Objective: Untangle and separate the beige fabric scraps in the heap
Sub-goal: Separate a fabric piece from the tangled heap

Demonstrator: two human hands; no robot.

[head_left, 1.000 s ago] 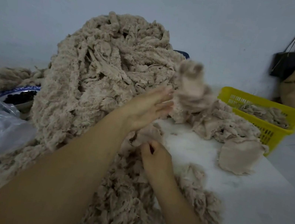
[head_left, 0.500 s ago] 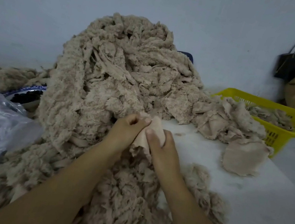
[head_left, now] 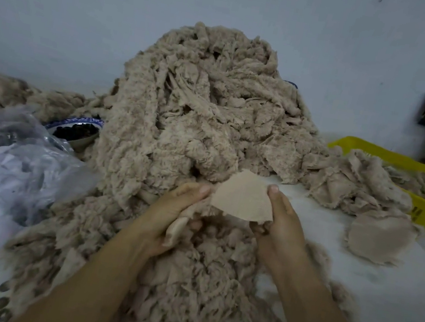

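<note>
- Our left hand (head_left: 166, 205) and right hand (head_left: 282, 223) sit apart, each pinching one end of a scrap (head_left: 242, 199).
- The scrap stretches between them, long axis left to right, just before the heap (head_left: 199, 116).
- The flat pile (head_left: 378, 236) lies rightward, nearer our right hand.

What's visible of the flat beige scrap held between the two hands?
The scrap is a smooth, pale beige piece of fine-weave fabric, roughly fan-shaped, lower edge frayed. It is spread nearly flat over the heap. The left hand pinches its left edge, the right hand its right edge.
</note>
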